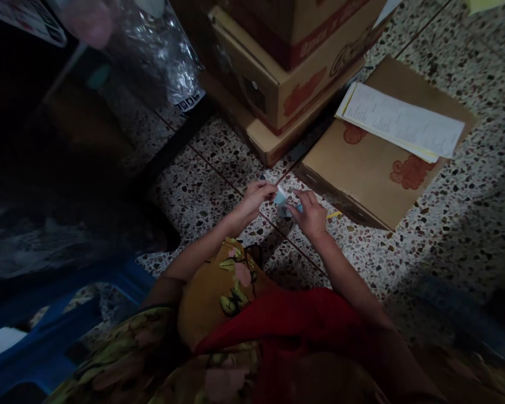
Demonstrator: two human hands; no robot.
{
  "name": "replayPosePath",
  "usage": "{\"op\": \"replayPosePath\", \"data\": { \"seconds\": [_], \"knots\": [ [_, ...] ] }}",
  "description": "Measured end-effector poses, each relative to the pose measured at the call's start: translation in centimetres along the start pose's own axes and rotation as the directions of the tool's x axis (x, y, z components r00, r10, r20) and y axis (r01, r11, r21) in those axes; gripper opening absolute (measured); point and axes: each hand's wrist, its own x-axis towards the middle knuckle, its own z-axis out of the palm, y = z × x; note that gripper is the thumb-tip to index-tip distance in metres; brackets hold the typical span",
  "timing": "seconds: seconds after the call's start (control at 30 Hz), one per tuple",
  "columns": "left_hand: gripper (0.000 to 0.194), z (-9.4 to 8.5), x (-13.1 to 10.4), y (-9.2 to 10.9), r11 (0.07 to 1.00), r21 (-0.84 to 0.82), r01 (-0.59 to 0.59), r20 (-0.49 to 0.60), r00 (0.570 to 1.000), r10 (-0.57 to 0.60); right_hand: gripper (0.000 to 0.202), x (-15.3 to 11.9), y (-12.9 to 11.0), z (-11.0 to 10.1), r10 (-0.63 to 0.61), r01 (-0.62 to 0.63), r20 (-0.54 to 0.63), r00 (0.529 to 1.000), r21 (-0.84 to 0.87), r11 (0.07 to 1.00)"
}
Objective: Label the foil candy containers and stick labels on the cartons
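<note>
My left hand (256,197) is closed in a pinch on a small light-blue and white piece (280,196), which looks like paper or a wrapper; its exact kind is too small to tell. Just to its right, my right hand (310,214) has thumb and fingers bent in a pinch. A bit of blue (299,207) shows at its fingertips, but I cannot make out what it is. Both hands are over the speckled floor, in front of my knees. A thin yellow strip (334,214) lies beside my right hand.
A flat cardboard box (345,168) with printed sheets (404,120) on top lies ahead to the right. Stacked cartons (252,84) stand ahead. Clear plastic packaging (164,56) is at the upper left, and a blue plastic stool or chair (59,331) is at my left.
</note>
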Motion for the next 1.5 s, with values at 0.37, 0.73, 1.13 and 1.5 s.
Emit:
{"op": "replayPosePath", "data": {
  "seconds": [0.37, 0.73, 1.13, 1.5],
  "knots": [
    [0.025, 1.7, -0.9, 9.4, 0.999, -0.024, 0.029, 0.023, 0.999, -0.029, 0.035, 5.0, -1.3, -5.9, 0.144, -0.063, -0.054, 0.988, 0.714, 0.698],
    [0.030, 9.8, -2.0, 16.7, 0.940, 0.222, -0.259, 0.278, 0.941, 0.194, 0.041, 7.1, 0.1, -16.1, 0.053, -0.153, 0.147, 0.988, 0.845, 0.512],
    [0.019, 6.3, -2.6, 14.9, 0.914, 0.298, -0.275, 0.336, 0.927, 0.170, 0.039, 6.3, -0.5, -13.6, -0.120, 0.013, 0.093, 0.988, 0.735, 0.678],
    [0.020, -0.4, 2.1, 5.7, 0.993, 0.037, -0.111, 0.345, 0.934, 0.092, 0.046, 6.6, -2.6, -6.0, 0.113, -0.237, 0.254, 0.960, 0.535, 0.811]
  ]
}}
